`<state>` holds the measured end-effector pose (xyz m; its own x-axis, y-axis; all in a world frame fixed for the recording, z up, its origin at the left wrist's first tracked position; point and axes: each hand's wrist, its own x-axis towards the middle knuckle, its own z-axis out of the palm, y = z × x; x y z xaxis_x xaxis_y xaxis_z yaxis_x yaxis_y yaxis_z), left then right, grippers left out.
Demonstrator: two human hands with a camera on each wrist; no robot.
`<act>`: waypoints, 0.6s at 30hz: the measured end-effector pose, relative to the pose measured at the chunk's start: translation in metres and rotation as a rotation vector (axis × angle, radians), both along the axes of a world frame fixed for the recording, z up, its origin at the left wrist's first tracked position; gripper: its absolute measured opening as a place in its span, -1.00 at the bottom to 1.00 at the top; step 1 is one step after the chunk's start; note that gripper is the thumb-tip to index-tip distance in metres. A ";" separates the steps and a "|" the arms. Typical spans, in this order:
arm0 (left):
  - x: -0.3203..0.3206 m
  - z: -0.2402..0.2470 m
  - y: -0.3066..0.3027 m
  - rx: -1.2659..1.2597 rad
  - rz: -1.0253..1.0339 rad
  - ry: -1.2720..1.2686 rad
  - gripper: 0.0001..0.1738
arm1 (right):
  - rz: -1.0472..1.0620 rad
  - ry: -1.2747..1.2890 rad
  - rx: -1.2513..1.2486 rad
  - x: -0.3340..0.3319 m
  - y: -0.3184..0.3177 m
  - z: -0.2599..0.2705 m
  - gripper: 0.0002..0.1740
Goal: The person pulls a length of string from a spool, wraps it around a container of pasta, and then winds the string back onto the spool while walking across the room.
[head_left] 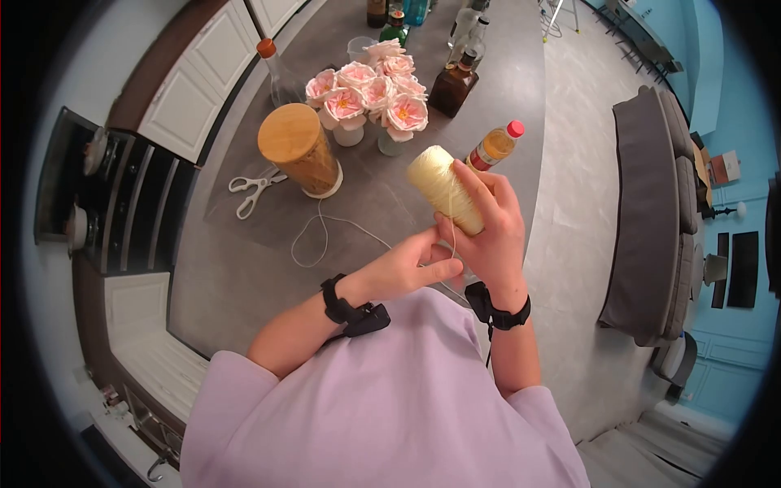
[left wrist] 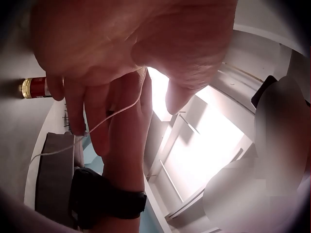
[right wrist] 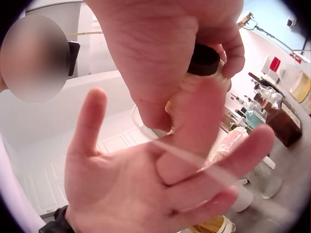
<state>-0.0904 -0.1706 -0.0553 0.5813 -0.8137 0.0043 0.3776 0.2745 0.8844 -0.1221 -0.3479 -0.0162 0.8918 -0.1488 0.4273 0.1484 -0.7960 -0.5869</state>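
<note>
My right hand (head_left: 495, 232) grips a cone-shaped spool of cream twine (head_left: 439, 180), tilted above the table. The spool's dark end (right wrist: 204, 60) shows between the fingers in the right wrist view. Just below it is my left hand (head_left: 407, 267), its thumb and fingers spread, with the index fingertip close to the right hand (right wrist: 160, 53). A strand of twine (left wrist: 114, 114) hangs from the spool and crosses in front of the left hand (right wrist: 131, 189). More twine (head_left: 358, 225) lies in a loose loop on the table.
White scissors (head_left: 254, 193) lie beside a wooden-lidded jar (head_left: 301, 150). Pink flowers (head_left: 358, 93) in vases stand further back, near a brown bottle (head_left: 453, 85) and several others. A red-capped bottle (head_left: 495, 146) stands just beyond the spool, near the table's right edge.
</note>
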 end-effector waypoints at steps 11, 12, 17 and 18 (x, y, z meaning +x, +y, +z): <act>0.009 0.032 0.043 0.207 0.355 -0.232 -0.68 | -0.013 0.127 0.328 -0.019 -0.028 -0.021 -0.17; 0.009 0.034 0.044 0.213 0.366 -0.278 -0.70 | -0.010 0.128 0.328 -0.019 -0.028 -0.023 -0.17; 0.005 0.035 0.042 0.221 0.369 -0.377 -0.73 | -0.014 0.092 0.621 -0.018 -0.024 -0.020 -0.24; 0.005 0.035 0.042 0.207 0.353 -0.381 -0.74 | -0.006 0.083 0.629 -0.020 -0.027 -0.015 -0.24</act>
<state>-0.0852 -0.1284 -0.0203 0.8075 -0.5757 0.1286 -0.0630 0.1326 0.9892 -0.1418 -0.3748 -0.0315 0.9164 -0.3545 0.1858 0.0788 -0.2954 -0.9521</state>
